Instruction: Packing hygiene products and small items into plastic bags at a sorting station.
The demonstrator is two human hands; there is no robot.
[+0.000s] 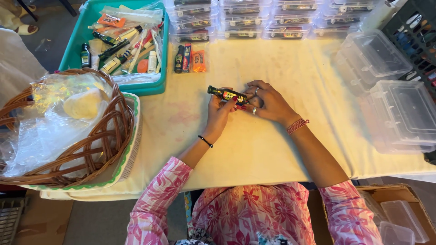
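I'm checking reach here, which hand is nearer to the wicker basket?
Left. The left hand is at the small dark bottle, on the side of the wicker basket; the right hand lies farther away, beyond the bottle.

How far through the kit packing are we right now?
Done: rows of filled clear boxes line the table's far edge. In hand: the left hand and right hand both hold one small dark bottle. Left: empty clear boxes wait at right, and the teal bin holds loose items.
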